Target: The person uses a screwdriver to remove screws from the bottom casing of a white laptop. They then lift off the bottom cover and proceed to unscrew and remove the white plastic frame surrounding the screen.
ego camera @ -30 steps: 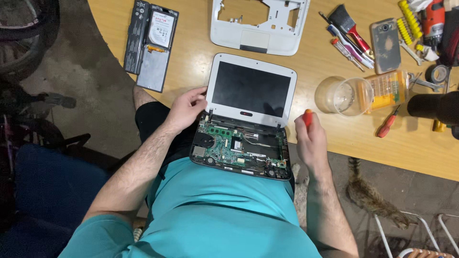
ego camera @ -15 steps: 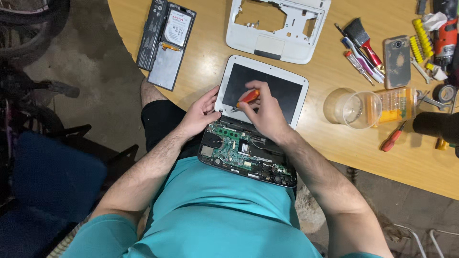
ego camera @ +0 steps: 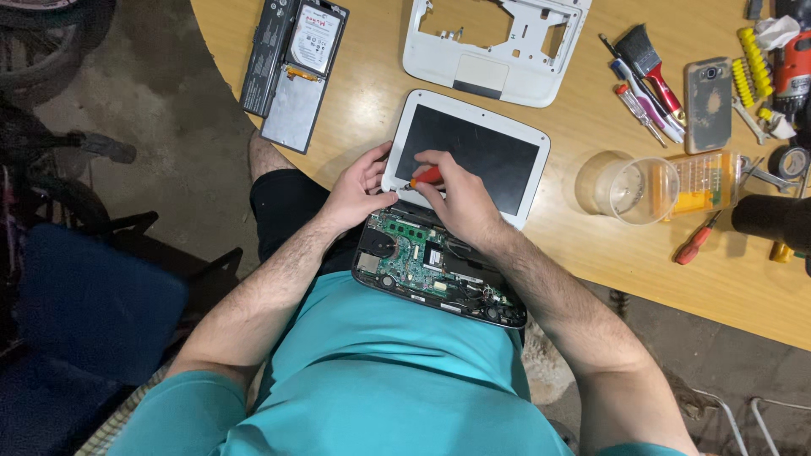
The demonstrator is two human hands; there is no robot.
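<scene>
1. A small white laptop lies open, its dark screen flat on the edge of the wooden table and its base hanging off the edge onto the person's lap.
2. The base has no top cover, so the green circuit board shows bare.
3. The right hand is closed around an orange-handled screwdriver, fingers curled over the handle.
4. The screwdriver points left and slightly down, and its tip sits at the lower left corner of the screen, by the hinge; the exact contact point is too small to make out.
5. The left hand grips the left edge of the screen, thumb and fingers pinched on the white frame just beside the screwdriver's tip.
6. The two hands are nearly touching over that corner.
7. Farther up the table lies the removed white palmrest cover with its touchpad.
8. To the left lie a black battery, a hard drive and a grey metal plate.
9. To the right stand a clear plastic cup and an orange bit case; a red screwdriver, a brush and a phone are well apart from the hands.
</scene>
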